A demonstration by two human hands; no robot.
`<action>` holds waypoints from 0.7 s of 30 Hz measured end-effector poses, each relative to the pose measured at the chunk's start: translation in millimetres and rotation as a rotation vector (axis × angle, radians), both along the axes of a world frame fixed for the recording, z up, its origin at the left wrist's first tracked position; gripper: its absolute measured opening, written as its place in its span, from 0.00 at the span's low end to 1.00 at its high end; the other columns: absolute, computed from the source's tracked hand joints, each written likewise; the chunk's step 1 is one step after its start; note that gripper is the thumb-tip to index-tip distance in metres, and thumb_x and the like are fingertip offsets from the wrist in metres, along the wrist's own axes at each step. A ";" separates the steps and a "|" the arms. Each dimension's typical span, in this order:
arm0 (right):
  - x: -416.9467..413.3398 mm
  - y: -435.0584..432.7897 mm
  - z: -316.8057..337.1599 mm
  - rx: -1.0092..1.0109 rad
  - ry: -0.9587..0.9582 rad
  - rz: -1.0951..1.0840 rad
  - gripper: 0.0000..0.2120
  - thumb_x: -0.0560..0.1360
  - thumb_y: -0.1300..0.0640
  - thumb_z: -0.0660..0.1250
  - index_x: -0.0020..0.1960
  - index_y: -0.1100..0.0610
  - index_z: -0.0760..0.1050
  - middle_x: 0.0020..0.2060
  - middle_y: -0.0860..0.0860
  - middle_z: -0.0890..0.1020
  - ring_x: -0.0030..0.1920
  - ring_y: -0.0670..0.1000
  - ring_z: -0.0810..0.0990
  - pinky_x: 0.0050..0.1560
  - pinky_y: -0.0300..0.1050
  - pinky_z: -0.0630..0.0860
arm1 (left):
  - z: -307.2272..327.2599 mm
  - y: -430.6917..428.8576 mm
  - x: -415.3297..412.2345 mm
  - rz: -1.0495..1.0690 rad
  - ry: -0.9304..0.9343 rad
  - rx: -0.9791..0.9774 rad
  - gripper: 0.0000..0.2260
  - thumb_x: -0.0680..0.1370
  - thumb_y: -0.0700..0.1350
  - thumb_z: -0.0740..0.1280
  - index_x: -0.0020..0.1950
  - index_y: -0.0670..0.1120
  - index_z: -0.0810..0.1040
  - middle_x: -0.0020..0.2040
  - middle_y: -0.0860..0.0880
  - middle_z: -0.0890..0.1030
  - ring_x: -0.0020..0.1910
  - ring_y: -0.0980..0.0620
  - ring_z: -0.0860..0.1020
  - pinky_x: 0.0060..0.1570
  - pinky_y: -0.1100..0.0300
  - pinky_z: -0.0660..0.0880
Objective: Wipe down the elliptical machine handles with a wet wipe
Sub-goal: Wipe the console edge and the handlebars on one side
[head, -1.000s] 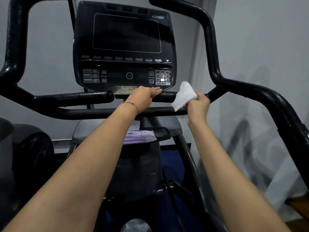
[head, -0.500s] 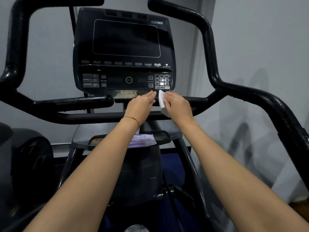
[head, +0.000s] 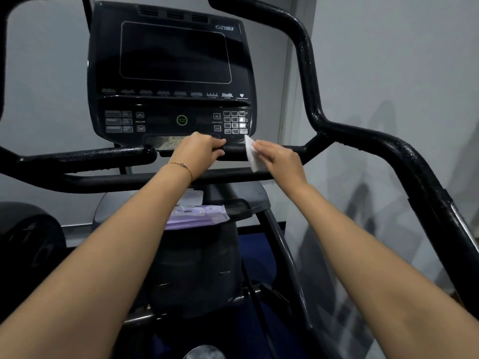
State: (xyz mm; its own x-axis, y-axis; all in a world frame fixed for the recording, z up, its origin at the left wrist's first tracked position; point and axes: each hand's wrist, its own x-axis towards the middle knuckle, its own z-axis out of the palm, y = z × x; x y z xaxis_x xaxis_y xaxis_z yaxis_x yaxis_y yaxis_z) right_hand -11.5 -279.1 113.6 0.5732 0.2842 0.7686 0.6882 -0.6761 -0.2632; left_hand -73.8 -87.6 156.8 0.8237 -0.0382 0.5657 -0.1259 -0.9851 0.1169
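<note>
The wet wipe (head: 251,154) is a folded white sheet standing nearly upright just below the console (head: 171,73), under its right-hand keypad corner. Its long axis runs top to bottom with a slight lean: the upper corner points up at the lowest keys, and the lower edge reaches down toward the long crossbar (head: 116,181) that spans beneath the console. It lies against the short black handle (head: 234,151) directly under the console's bottom edge.

The right hand (head: 280,159) holds the wipe at its fingertips, back of the hand to the camera, fingers only lightly bent and pointing left into the sheet; the thumb is hidden behind it, so how the pinch closes cannot be seen. The left hand (head: 199,154), beneath the console's middle, grips the same short handle with its fingers curled fully over the top, knuckles just beside the wipe but not touching it. A thin bracelet (head: 182,164) sits on that wrist.

Lower than the console, on a dark shelf behind the left forearm, lies a lilac pack of wipes (head: 197,216) with its lid flipped up. To the console's right a thick black moving handle (head: 311,86) rises and bends
</note>
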 end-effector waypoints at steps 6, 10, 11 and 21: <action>8.8 -19.9 5.8 0.062 0.094 -0.102 0.14 0.78 0.60 0.61 0.62 0.58 0.77 0.60 0.52 0.80 0.62 0.50 0.77 0.65 0.40 0.69 | 13.4 -8.2 -4.8 0.071 0.052 0.192 0.16 0.81 0.49 0.60 0.68 0.49 0.73 0.62 0.43 0.78 0.60 0.42 0.76 0.58 0.52 0.72; 7.5 -22.6 -3.4 -0.011 0.004 -0.094 0.13 0.78 0.61 0.62 0.61 0.61 0.77 0.61 0.55 0.79 0.62 0.53 0.76 0.67 0.41 0.67 | 15.3 -10.0 -3.6 0.078 0.068 0.230 0.16 0.80 0.48 0.61 0.68 0.48 0.74 0.61 0.43 0.78 0.59 0.42 0.76 0.56 0.52 0.73; 10.6 -28.9 0.0 -0.022 0.023 -0.124 0.14 0.78 0.61 0.61 0.61 0.60 0.77 0.60 0.55 0.80 0.62 0.54 0.76 0.65 0.42 0.68 | 15.7 -10.2 -2.9 0.079 0.074 0.228 0.16 0.80 0.48 0.61 0.67 0.48 0.74 0.61 0.43 0.78 0.59 0.42 0.76 0.55 0.52 0.73; 24.4 -52.9 7.9 -0.225 -0.044 -0.365 0.05 0.74 0.67 0.63 0.40 0.67 0.74 0.36 0.58 0.78 0.38 0.59 0.75 0.36 0.46 0.76 | 22.0 -10.3 0.1 0.059 0.108 0.179 0.16 0.79 0.47 0.64 0.66 0.48 0.75 0.62 0.44 0.78 0.59 0.43 0.76 0.57 0.52 0.74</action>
